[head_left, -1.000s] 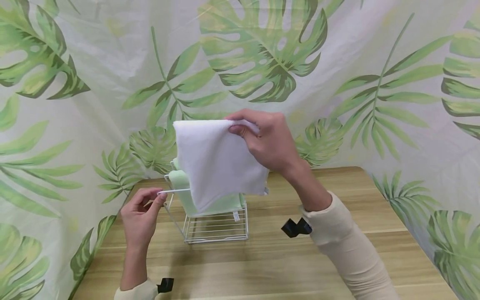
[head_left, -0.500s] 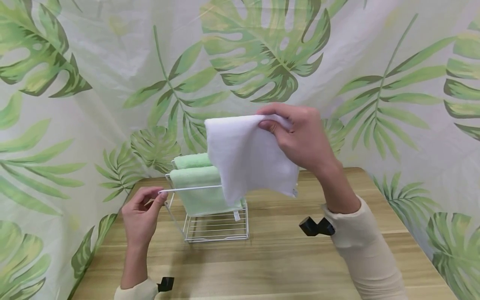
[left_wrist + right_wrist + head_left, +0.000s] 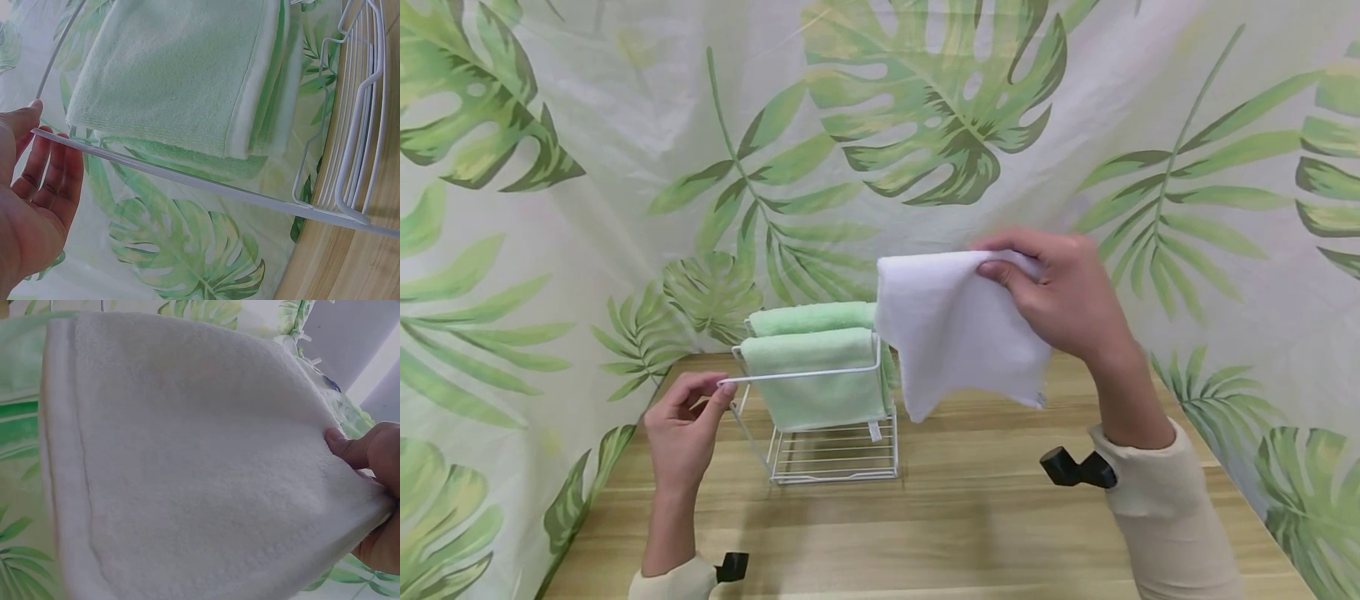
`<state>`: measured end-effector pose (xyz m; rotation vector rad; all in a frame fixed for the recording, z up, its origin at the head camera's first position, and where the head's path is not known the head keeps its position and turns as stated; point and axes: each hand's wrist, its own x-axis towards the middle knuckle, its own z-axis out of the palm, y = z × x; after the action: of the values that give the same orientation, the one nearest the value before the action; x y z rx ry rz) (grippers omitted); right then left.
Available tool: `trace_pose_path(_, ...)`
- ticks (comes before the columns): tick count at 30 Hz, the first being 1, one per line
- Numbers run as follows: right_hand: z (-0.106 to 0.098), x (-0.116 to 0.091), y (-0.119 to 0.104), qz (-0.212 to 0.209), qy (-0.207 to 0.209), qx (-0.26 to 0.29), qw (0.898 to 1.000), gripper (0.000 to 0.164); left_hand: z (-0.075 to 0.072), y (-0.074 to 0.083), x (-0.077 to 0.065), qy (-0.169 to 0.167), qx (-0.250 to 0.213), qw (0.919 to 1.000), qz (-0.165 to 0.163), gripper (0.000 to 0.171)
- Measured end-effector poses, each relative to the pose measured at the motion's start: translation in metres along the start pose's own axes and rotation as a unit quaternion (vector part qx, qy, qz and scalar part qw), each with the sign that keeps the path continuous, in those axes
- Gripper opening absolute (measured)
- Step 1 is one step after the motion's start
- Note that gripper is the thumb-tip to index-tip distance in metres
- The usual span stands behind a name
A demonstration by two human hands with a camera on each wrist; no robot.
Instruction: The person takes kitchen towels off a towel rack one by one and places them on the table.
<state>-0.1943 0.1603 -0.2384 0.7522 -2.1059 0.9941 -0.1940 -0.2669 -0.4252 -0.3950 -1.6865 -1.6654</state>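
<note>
A small white wire towel rack point(image 3: 835, 479) stands on the table, left of centre. Two pale green towels hang over its rear bars, the nearer towel point(image 3: 812, 375) in front of the farther one point(image 3: 812, 317). With thumb and fingers my left hand point(image 3: 681, 429) pinches the left corner of the rack's front bar point(image 3: 175, 174), which carries no towel. To the right of the rack, my right hand point(image 3: 1060, 292) pinches a folded white towel point(image 3: 955, 325) by its top fold. The white towel point(image 3: 187, 444) hangs in the air, and its left edge overlaps the green towels in the head view.
The wood-grain table point(image 3: 1000, 533) reaches back to a leaf-patterned curtain point(image 3: 940, 100). Black camera mounts sit at both cuffs, one mount point(image 3: 1078, 468) at the right and one point(image 3: 732, 567) at the left. A small tag point(image 3: 874, 431) hangs beneath the near green towel.
My right hand has carried the white towel to the right, away from in front of the rack, uncovering the front bar and green towels. The left hand stays at the bar's corner.
</note>
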Motion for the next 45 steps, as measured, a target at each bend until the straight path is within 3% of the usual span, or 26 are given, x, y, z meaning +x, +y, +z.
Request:
trace_pose_path(11, -0.005, -0.021, 0.016, 0.019, -0.013, -0.017, 1.000, 0.013, -0.001, 0.000, -0.001, -0.001, 0.006, 1.0000, 0.002, 0.017)
trace_pose_path(29, 0.017, -0.066, 0.045, 0.060, -0.068, -0.005, 0.996, 0.013, 0.000, 0.000, -0.002, 0.000, -0.006, 0.9999, 0.008, 0.018)
trace_pose_path(45, 0.029, -0.099, 0.052, 0.116, -0.117, -0.017, 0.986, 0.010, 0.000, 0.004, -0.002, 0.003, 0.013, 0.9999, -0.006, 0.016)
